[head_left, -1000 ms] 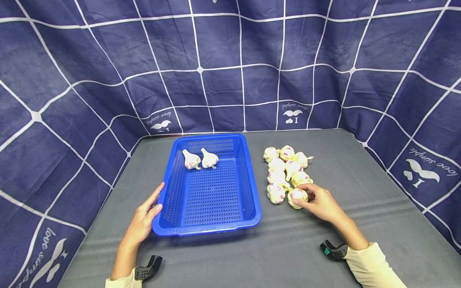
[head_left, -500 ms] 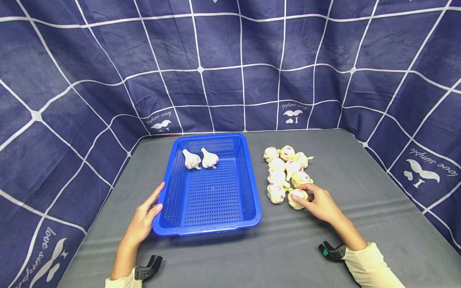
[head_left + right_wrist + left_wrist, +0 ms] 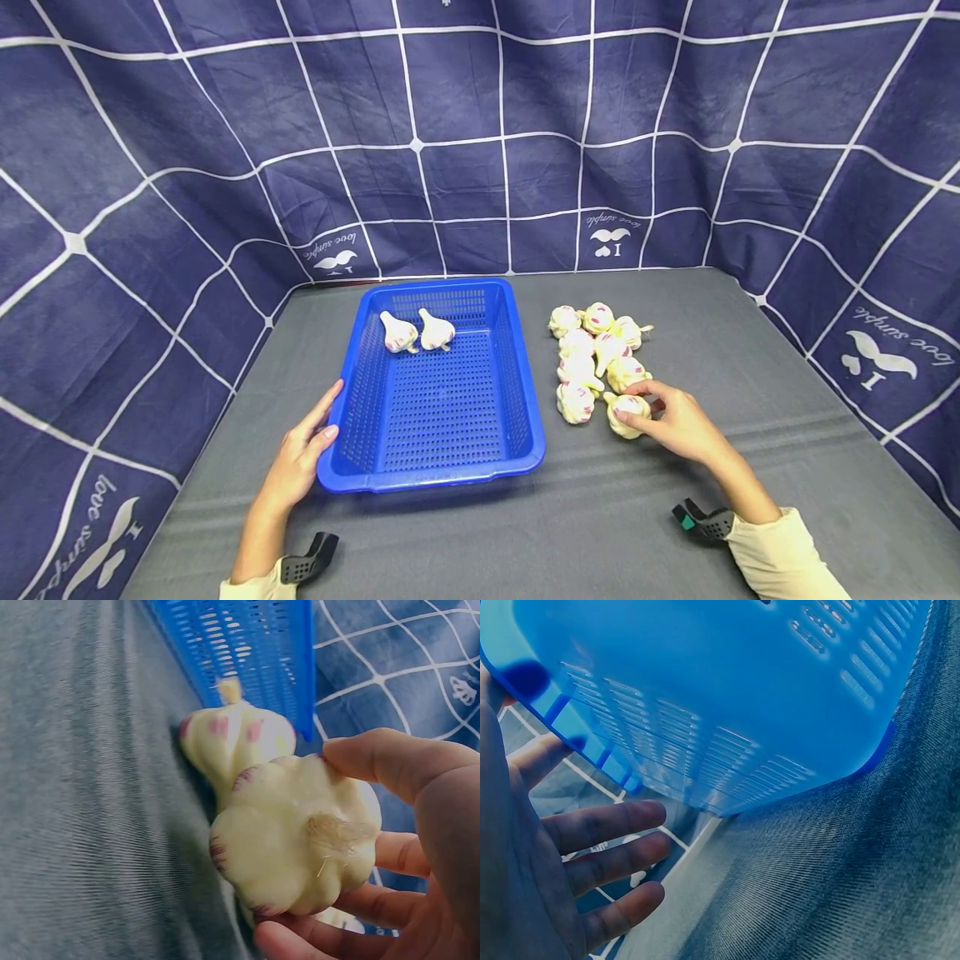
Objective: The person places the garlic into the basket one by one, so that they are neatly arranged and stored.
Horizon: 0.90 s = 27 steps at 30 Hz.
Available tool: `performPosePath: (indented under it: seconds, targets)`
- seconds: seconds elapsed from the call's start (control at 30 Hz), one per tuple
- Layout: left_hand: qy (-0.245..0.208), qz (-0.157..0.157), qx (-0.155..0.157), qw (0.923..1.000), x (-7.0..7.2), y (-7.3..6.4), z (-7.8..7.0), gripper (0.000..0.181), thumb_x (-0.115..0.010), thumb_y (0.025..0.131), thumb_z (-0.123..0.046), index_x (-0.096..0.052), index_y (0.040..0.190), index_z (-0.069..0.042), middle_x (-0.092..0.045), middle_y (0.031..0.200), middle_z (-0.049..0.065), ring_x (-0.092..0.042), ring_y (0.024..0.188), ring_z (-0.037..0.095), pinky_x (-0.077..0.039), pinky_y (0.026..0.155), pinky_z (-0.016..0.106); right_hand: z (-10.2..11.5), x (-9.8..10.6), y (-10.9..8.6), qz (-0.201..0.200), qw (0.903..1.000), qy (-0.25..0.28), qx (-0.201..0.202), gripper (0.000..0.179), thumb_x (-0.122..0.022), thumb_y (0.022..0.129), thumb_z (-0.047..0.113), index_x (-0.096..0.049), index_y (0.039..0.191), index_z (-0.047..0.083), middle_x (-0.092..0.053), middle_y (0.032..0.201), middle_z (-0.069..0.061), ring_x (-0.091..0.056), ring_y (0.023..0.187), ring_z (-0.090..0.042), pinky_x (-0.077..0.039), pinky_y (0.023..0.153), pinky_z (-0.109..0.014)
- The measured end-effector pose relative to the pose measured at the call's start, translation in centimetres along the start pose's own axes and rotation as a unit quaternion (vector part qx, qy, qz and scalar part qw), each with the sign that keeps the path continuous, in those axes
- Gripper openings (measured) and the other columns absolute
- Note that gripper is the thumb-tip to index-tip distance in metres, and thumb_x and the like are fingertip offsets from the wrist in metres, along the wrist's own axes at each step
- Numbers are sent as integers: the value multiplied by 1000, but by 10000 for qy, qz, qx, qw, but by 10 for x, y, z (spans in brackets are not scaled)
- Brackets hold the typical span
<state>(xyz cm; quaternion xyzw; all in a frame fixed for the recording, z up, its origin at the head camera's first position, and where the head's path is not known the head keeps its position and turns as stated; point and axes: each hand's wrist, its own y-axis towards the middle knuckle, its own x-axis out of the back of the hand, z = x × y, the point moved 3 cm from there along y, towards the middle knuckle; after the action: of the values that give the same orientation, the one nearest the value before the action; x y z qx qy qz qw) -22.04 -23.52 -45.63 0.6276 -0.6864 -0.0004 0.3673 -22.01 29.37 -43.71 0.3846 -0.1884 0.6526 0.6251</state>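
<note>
My right hand (image 3: 681, 423) grips a garlic bulb (image 3: 627, 418) at the near end of a cluster of garlic bulbs (image 3: 576, 403). In the right wrist view, thumb and fingers curl round that bulb, its root tuft toward the camera, and another garlic bulb (image 3: 236, 742) lies just behind it. At the left, my left hand (image 3: 295, 457) touches the near-left rim of a blue plastic basket (image 3: 442, 477). Several of its fingers (image 3: 607, 825) stretch out straight beside the basket wall in the left wrist view. Two garlic bulbs (image 3: 437, 331) lie in the basket's far left part.
A grey cloth (image 3: 495, 542) covers the table. Blue curtains (image 3: 540, 100) with white grid lines hang at the back and both sides. The basket's right wall (image 3: 525, 383) stands between its inside and the cluster.
My right hand has shifted slightly right and nearer with its garlic bulb, opening a gap from the neighbouring bulb on the left. My left hand and the basket have stayed still.
</note>
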Motion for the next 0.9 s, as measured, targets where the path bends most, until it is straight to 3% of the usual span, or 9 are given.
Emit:
performPosePath:
  seconds: [0.2,0.4,0.63,0.9]
  targets:
    - [-37,-10,-12,10000,0,0,-1,54,-48,97,-1,-43,150,-9,-43,149,21,-41,123,-8,-30,100,8,2,7,-1,-78,9999,-61,111,34,-82,81,22,-68,108,8,-69,103,-11,-63,77,-17,-49,61,-28]
    - [-6,-16,-23,10000,0,0,-1,54,-48,97,-1,-43,150,-9,-43,149,21,-41,124,-7,-30,101,8,6,13,-3,-369,9988,215,251,33,-83,79,16,-68,107,9,-69,103,-12,-63,76,-11,-50,61,-25]
    - [13,7,-6,10000,1,0,-1,54,-48,97,-2,-43,150,-10,-43,150,20,-40,124,-7,-30,101,8,12,16,-2,-539,9932,958,380,39,-83,77,5,-64,111,2,-67,103,-15,-64,76,-3,-52,65,-18]
    - [-54,18,-49,10000,0,0,0,54,-48,97,0,-43,150,-8,-42,150,21,-40,126,-8,-29,102,8,16,14,6,-975,9749,1900,629,49,-79,73,-14,-55,116,-10,-60,111,-22,-63,90,1,-54,75,-17]
